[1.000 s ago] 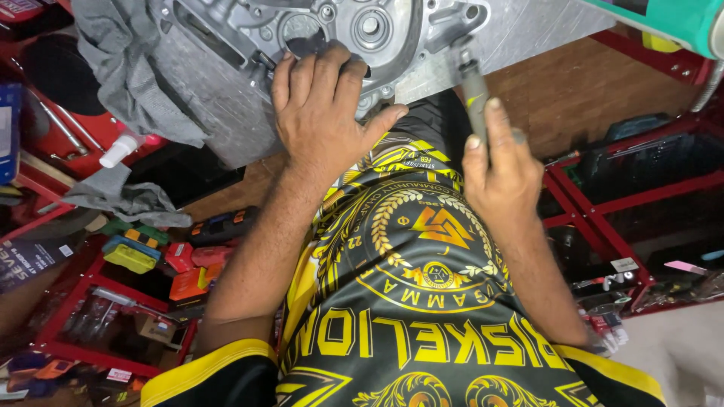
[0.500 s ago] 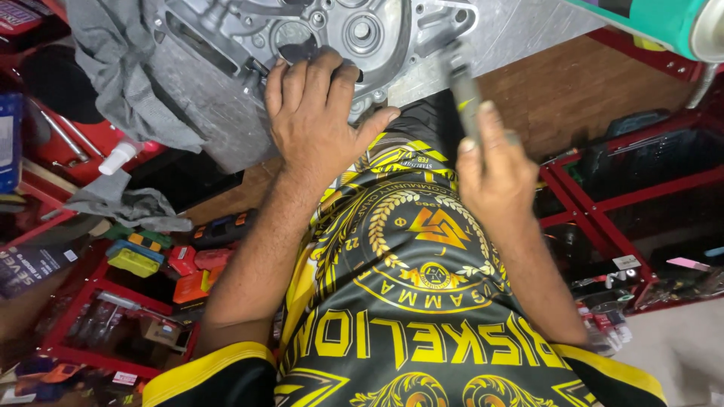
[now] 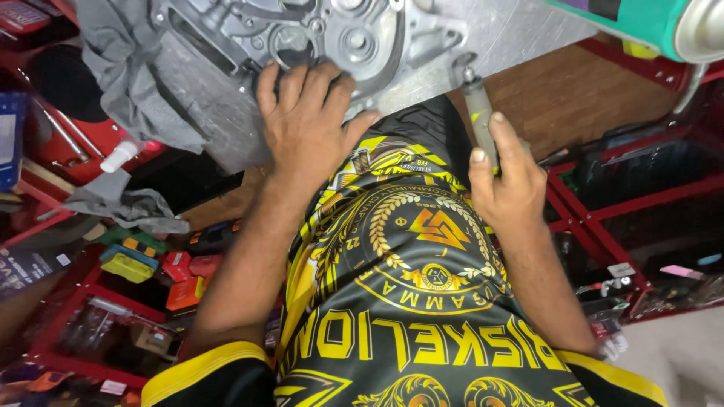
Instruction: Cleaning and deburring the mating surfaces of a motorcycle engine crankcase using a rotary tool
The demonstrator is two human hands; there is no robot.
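Observation:
A grey cast-metal engine casing (image 3: 332,38) lies on a metal bench top (image 3: 513,30) at the top of the view. My left hand (image 3: 309,124) rests flat on the casing's near edge, fingers spread over it. My right hand (image 3: 509,185) grips the handle of a slim grey tool (image 3: 479,105), its tip touching the casing's right lug near the bench edge. My black and yellow patterned shirt fills the lower middle.
A grey rag (image 3: 121,83) hangs over the bench's left side. Red shelving (image 3: 60,226) with small boxes and parts stands on the left, red racks (image 3: 626,196) on the right. A green spray can (image 3: 656,26) lies at the top right.
The view has shifted slightly. Both hands stay in place, left on the casing, right holding the tool against the casing's lug.

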